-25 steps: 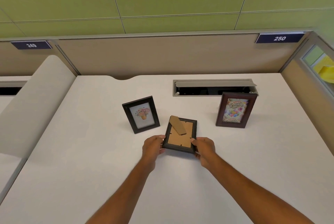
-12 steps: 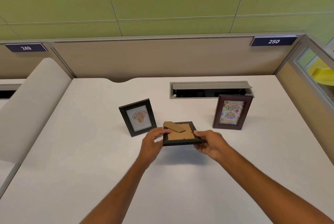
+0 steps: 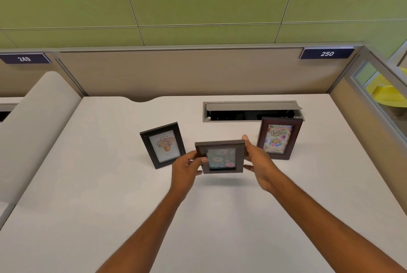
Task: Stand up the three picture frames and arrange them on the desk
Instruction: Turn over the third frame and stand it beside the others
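Third one up off the white desk top (image 3: 110,206) right now: small dark brown wooden picture frame with a doughnut print behind glass (image 3: 221,156), held in the air near the middle of the desk, face toward the camera, tipped a bit. Faint shadow underneath, so clearly not touching down yet.

Left hand (image 3: 187,168) pinching the frame's left edge, thumb lying over the front border, other fingers curled behind. Right hand (image 3: 256,160) clamped on the right edge, one fingertip poking above the top corner, thumb low near the bottom corner, rest hidden behind.

Already standing: black frame with a flower-pot print (image 3: 163,145) at about 10 o'clock from the held one, leaning back and angled; reddish-brown frame with a birthday card (image 3: 279,138) at about 2 o'clock, just in front of the grey cable hatch (image 3: 251,105). Held frame sits between the two.

Handling guess: light, stiff, nothing floppy, but glass front so no dropping. Smooth edges probably a bit slippery, so side-edge grip like this makes sense, fingers off the glass. Back stand not visible from here, can't tell if swung out. Needs that prop open before setting down, otherwise likely to flop backwards.
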Demonstrator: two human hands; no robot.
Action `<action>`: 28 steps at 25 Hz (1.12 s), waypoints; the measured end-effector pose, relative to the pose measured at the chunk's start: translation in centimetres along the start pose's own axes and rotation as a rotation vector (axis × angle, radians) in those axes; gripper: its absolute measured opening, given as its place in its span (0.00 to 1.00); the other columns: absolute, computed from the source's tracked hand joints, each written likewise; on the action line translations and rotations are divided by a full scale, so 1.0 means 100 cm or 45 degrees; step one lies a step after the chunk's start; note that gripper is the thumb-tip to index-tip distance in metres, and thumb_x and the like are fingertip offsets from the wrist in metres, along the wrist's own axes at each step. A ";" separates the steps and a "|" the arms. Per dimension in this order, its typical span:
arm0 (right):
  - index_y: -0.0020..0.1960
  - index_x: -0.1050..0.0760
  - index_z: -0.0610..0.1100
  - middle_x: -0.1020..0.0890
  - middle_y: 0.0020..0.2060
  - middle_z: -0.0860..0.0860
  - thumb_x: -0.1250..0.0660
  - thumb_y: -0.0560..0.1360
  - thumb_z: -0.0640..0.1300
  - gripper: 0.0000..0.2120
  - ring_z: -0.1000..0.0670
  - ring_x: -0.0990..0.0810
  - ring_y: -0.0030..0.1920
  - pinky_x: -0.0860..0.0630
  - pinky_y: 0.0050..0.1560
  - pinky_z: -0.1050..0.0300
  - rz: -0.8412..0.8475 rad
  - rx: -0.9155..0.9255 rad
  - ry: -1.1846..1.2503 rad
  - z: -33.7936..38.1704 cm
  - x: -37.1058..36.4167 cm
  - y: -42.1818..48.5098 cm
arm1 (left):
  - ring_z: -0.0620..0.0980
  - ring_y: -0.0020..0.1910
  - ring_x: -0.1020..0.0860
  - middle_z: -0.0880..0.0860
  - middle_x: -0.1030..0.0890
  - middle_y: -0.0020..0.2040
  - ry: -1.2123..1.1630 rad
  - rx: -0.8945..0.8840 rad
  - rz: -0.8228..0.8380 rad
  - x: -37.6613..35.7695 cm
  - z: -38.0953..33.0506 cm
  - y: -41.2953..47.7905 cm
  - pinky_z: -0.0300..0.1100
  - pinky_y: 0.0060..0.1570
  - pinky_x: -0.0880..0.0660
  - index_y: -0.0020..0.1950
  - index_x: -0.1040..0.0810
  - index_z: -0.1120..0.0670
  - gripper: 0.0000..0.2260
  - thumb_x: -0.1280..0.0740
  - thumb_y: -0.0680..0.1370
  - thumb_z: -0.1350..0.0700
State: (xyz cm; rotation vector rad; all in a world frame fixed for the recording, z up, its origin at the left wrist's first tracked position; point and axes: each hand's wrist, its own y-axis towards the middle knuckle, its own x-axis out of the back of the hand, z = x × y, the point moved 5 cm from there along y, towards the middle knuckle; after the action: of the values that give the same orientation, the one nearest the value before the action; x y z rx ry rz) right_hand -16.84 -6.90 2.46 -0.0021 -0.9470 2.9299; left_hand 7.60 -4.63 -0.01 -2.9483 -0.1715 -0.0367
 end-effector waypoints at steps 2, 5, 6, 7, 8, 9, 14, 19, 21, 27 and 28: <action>0.57 0.14 0.55 0.09 0.48 0.56 0.40 0.76 0.76 0.29 0.49 0.14 0.59 0.22 0.67 0.47 -0.006 0.014 0.053 0.000 -0.001 0.003 | 0.49 0.54 0.10 0.48 0.09 0.53 -0.066 0.015 0.031 -0.007 -0.009 0.002 0.46 0.46 0.12 0.58 0.10 0.46 0.11 0.28 0.83 0.59; 0.55 0.15 0.57 0.09 0.52 0.54 0.44 0.72 0.79 0.33 0.48 0.13 0.59 0.21 0.69 0.44 -0.016 0.041 0.085 0.003 -0.004 0.005 | 0.49 0.53 0.10 0.48 0.09 0.53 -0.042 0.013 0.033 -0.012 -0.014 0.007 0.45 0.42 0.12 0.60 0.11 0.45 0.09 0.28 0.84 0.56; 0.55 0.15 0.57 0.10 0.55 0.52 0.45 0.72 0.79 0.33 0.47 0.13 0.60 0.21 0.70 0.42 -0.008 0.041 0.086 0.005 -0.005 0.005 | 0.49 0.52 0.10 0.47 0.09 0.53 -0.027 0.015 0.033 -0.012 -0.014 0.008 0.43 0.40 0.13 0.60 0.11 0.45 0.08 0.27 0.84 0.55; 0.55 0.15 0.58 0.10 0.57 0.51 0.46 0.73 0.79 0.33 0.47 0.13 0.60 0.21 0.71 0.41 -0.001 0.040 0.079 0.007 -0.006 0.007 | 0.48 0.51 0.10 0.47 0.09 0.52 -0.015 0.021 0.032 -0.013 -0.014 0.010 0.42 0.39 0.14 0.60 0.11 0.44 0.08 0.27 0.84 0.54; 0.55 0.15 0.58 0.11 0.56 0.51 0.47 0.75 0.78 0.31 0.47 0.13 0.59 0.21 0.71 0.40 -0.004 0.040 0.070 0.009 -0.007 0.009 | 0.48 0.52 0.10 0.47 0.09 0.52 0.000 0.030 0.029 -0.013 -0.014 0.012 0.41 0.39 0.14 0.60 0.12 0.44 0.08 0.27 0.84 0.53; 0.54 0.16 0.59 0.11 0.55 0.53 0.48 0.77 0.77 0.30 0.48 0.13 0.57 0.21 0.71 0.39 -0.012 0.042 0.061 0.011 -0.007 0.011 | 0.48 0.52 0.10 0.46 0.09 0.52 0.020 0.037 0.024 -0.013 -0.014 0.014 0.42 0.40 0.14 0.61 0.12 0.44 0.08 0.27 0.84 0.52; 0.55 0.17 0.58 0.11 0.54 0.52 0.48 0.80 0.75 0.28 0.48 0.14 0.57 0.23 0.73 0.40 -0.031 0.026 0.103 0.011 -0.006 0.027 | 0.47 0.59 0.12 0.46 0.09 0.56 0.009 0.090 0.101 -0.015 -0.012 0.029 0.41 0.51 0.15 0.62 0.13 0.47 0.08 0.29 0.85 0.49; 0.62 0.17 0.54 0.11 0.60 0.47 0.49 0.81 0.74 0.32 0.43 0.14 0.63 0.24 0.74 0.37 0.012 -0.007 0.175 0.006 -0.014 0.042 | 0.56 0.63 0.13 0.55 0.11 0.61 -0.178 0.313 0.221 -0.026 -0.002 0.046 0.55 0.64 0.16 0.68 0.19 0.58 0.16 0.34 0.87 0.49; 0.61 0.17 0.54 0.11 0.60 0.47 0.49 0.81 0.74 0.32 0.43 0.14 0.62 0.23 0.72 0.38 0.008 -0.013 0.165 0.006 -0.016 0.050 | 0.57 0.66 0.14 0.56 0.12 0.64 -0.236 0.357 0.249 -0.031 -0.001 0.053 0.56 0.68 0.19 0.70 0.20 0.58 0.18 0.35 0.87 0.47; 0.57 0.17 0.54 0.11 0.58 0.46 0.49 0.81 0.75 0.31 0.43 0.14 0.62 0.23 0.73 0.40 -0.045 -0.002 0.150 0.011 -0.016 0.077 | 0.55 0.66 0.15 0.55 0.12 0.65 -0.276 0.344 0.244 -0.041 -0.004 0.078 0.52 0.66 0.19 0.72 0.19 0.54 0.21 0.36 0.86 0.43; 0.56 0.17 0.54 0.11 0.57 0.47 0.49 0.80 0.75 0.32 0.43 0.14 0.62 0.23 0.73 0.40 -0.053 0.002 0.154 0.013 -0.016 0.082 | 0.53 0.65 0.14 0.53 0.11 0.64 -0.281 0.335 0.243 -0.043 -0.005 0.082 0.49 0.63 0.18 0.70 0.18 0.52 0.20 0.35 0.85 0.41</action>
State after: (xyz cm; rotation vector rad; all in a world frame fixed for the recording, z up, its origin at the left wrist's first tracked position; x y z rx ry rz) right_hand -15.79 -14.37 -1.35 -0.1559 -0.9156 2.8553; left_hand 4.25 -13.24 -1.20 -2.6849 0.0713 0.3142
